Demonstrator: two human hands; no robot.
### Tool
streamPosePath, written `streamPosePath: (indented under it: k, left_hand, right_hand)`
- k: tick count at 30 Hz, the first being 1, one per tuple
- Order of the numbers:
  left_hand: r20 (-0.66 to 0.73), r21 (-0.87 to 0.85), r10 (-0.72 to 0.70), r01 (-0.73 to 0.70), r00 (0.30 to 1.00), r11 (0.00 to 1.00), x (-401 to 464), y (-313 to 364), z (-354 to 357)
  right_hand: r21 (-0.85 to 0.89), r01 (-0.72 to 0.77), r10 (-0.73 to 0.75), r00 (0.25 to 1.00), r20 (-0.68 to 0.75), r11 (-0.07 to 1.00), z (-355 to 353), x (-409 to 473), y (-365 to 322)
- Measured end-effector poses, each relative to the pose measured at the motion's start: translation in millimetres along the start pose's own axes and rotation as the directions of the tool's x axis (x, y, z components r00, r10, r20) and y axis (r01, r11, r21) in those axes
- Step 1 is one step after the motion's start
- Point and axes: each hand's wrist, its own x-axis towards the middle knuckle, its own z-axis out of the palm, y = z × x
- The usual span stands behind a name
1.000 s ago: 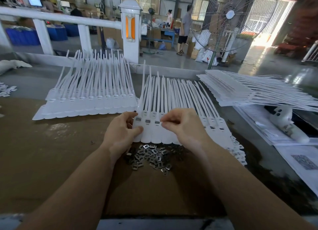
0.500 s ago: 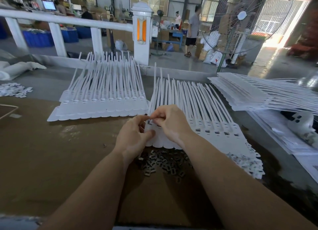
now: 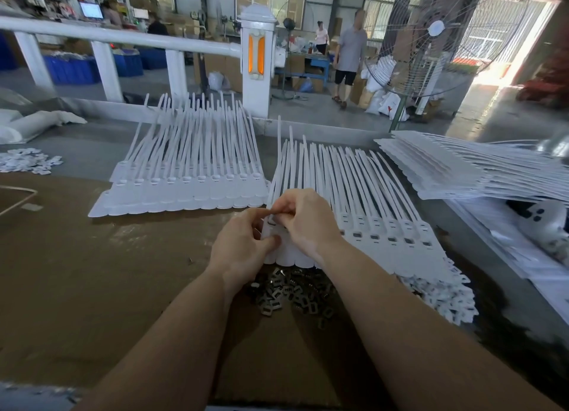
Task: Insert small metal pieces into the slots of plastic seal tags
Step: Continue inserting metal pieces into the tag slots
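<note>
Head view of a seal-tag assembly bench. Both hands meet over the left end of a strip of joined white plastic seal tags [image 3: 363, 226] lying on the brown cardboard work surface [image 3: 92, 287]. The right hand [image 3: 308, 223] has travelled leftward along the strip — a second ago it pinched at a slot nearer the middle, and now its thumb and forefinger close together at the first or second slot from the left edge. Whether a metal piece sits between those fingertips cannot be told; they cover the spot. The left hand [image 3: 243, 247] grips the strip's left edge, thumb pressed on the flat tag face, steadying it as before.

The slots to the right of the hands appear as small dark rectangles; whether they are filled or empty is too fine to resolve. The loose pile of small metal pieces [image 3: 292, 293] rests on the cardboard just below the strip, between the forearms, within easy reach.

The shift suggests — as a judgement only — that one insertion has ended and another is under way at the strip's end, with many slots and a large supply of inserts remaining. Another batch of tags [image 3: 191, 176] lies to the left, and stacked strips [image 3: 462, 170] wait at the right.
</note>
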Motion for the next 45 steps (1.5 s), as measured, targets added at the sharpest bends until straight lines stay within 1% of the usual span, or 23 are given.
streamPosePath:
  k: [5, 8, 15, 22, 26, 29, 33, 38, 42, 45]
  left_hand:
    - [0.005, -0.001, -0.001, 0.001, 1.000, 1.000, 0.1, -0.2, -0.5]
    - [0.011, -0.006, 0.001, -0.001, 1.000, 1.000, -0.3, 0.5, -0.9]
    - [0.016, -0.016, -0.002, 0.002, 1.000, 1.000, -0.1, 0.2, -0.8]
    - [0.013, -0.021, -0.003, 0.003, 1.000, 1.000, 0.6, 0.4, -0.6]
    - [0.015, -0.009, -0.004, 0.004, 1.000, 1.000, 0.6, 0.5, -0.9]
    - [0.013, 0.002, 0.001, -0.001, 1.000, 1.000, 0.3, 0.3, -0.7]
    - [0.011, 0.010, 0.004, -0.004, 1.000, 1.000, 0.8, 0.2, -0.6]
    - [-0.001, 0.034, 0.009, -0.009, 1.000, 0.999, 0.9, 0.7, -0.2]
    - [-0.005, 0.044, 0.015, -0.015, 1.000, 0.999, 0.4, 1.7, -0.6]
    - [-0.006, 0.058, 0.020, -0.019, 1.000, 0.998, 0.1, 2.4, -0.6]
  right_hand:
    - [-0.025, 0.009, -0.008, 1.000, 0.018, 1.000, -0.4, -0.8, 0.1]
    - [-0.041, 0.019, -0.017, 0.998, 0.053, 0.999, -4.3, 0.3, -1.6]
    - [0.028, -0.038, 0.034, 0.989, 0.141, 0.999, -10.3, 3.6, -4.0]
    - [0.072, -0.065, 0.054, 0.989, 0.137, 0.995, -11.8, 2.6, -1.6]
    - [0.020, -0.044, 0.041, 0.990, 0.134, 0.999, -9.1, 2.8, -1.3]
    - [-0.016, -0.026, 0.028, 0.995, 0.100, 1.000, -5.6, 1.8, 0.0]
    - [-0.044, 0.021, -0.021, 1.000, 0.004, 0.999, 0.8, -4.4, 4.0]
    - [-0.109, 0.146, -0.149, 0.989, -0.019, 0.983, 1.3, -11.4, 8.6]
    - [-0.194, 0.241, -0.234, 0.971, 0.057, 0.951, 0.9, -15.5, 13.6]
    - [-0.341, 0.335, -0.302, 0.942, 0.146, 0.879, 0.7, -16.6, 15.9]
